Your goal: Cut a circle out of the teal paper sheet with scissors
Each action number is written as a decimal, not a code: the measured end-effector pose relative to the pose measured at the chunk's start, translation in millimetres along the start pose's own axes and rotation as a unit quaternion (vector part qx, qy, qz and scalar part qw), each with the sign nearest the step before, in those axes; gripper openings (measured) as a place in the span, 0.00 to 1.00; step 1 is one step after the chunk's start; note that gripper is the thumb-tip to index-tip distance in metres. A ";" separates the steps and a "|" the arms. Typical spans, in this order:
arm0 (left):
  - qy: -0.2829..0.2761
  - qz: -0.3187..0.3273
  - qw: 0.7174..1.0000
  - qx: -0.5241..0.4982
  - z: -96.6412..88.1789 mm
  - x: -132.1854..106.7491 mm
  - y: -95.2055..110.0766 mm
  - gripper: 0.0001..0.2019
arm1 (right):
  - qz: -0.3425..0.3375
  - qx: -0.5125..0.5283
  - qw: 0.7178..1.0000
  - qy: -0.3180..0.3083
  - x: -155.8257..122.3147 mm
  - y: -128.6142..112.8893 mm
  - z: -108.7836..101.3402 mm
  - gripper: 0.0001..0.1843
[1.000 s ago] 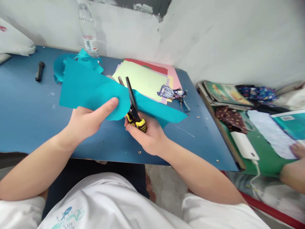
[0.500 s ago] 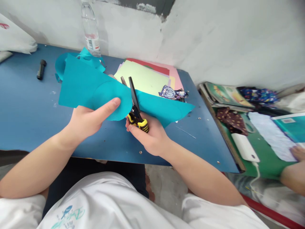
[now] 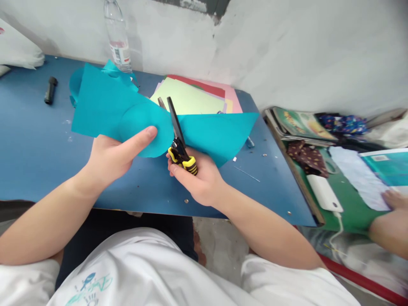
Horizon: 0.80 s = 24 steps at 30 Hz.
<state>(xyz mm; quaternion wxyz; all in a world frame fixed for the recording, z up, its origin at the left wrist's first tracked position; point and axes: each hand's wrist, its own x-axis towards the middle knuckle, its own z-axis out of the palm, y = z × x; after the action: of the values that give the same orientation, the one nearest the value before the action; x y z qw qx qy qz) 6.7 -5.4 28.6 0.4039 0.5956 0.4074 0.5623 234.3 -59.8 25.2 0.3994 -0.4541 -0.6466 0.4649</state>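
My left hand (image 3: 119, 155) pinches a sheet of teal paper (image 3: 98, 102), thumb on top and fingers hidden beneath. A faint curved outline shows on the sheet near my thumb. In my right hand (image 3: 200, 174) are scissors (image 3: 178, 140) with black blades and yellow-and-black handles, my fingers wrapped round the handles. The blades stand apart across the paper, pointing away from me. A cut edge curves round between my thumb and the blades, and the sheet's right part spreads out past the scissors above my right hand.
Teal scraps (image 3: 117, 78) and a clear bottle (image 3: 117, 42) stand behind the paper. A stack of coloured paper (image 3: 188, 93) lies near the wall. A black cylinder (image 3: 50, 90) rests at left. Rightward, a green table (image 3: 350, 191) bears books, a power bank (image 3: 325, 193) and another person's hand (image 3: 395, 199).
The paper's right part has swung up and now covers the dark patterned figure behind it. Both hands keep their grip, and the view has shifted slightly.
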 end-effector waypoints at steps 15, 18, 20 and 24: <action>-0.046 0.110 0.984 -0.129 4.7 13.2 -1.1 0.11 | 0.007 -0.002 1.000 -0.010 -1.4 -1.6 -0.2 0.13; -0.041 0.116 0.980 -0.156 6.3 15.0 -3.5 0.11 | 0.007 -0.005 1.000 -0.010 -1.7 -2.2 -0.8 0.13; -0.038 0.125 0.976 -0.174 7.3 15.9 -6.5 0.11 | 0.009 -0.002 1.000 -0.013 -1.9 -2.2 -0.7 0.14; -0.050 0.145 0.967 -0.203 9.0 17.6 -11.3 0.07 | 0.021 0.012 1.000 -0.011 -2.0 -1.0 0.5 0.14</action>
<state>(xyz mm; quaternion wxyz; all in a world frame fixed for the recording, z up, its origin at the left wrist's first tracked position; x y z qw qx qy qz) 16.0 14.8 23.6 0.4503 0.5812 0.1739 0.6552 234.2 -61.9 25.8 0.3880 -0.4571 -0.6357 0.4861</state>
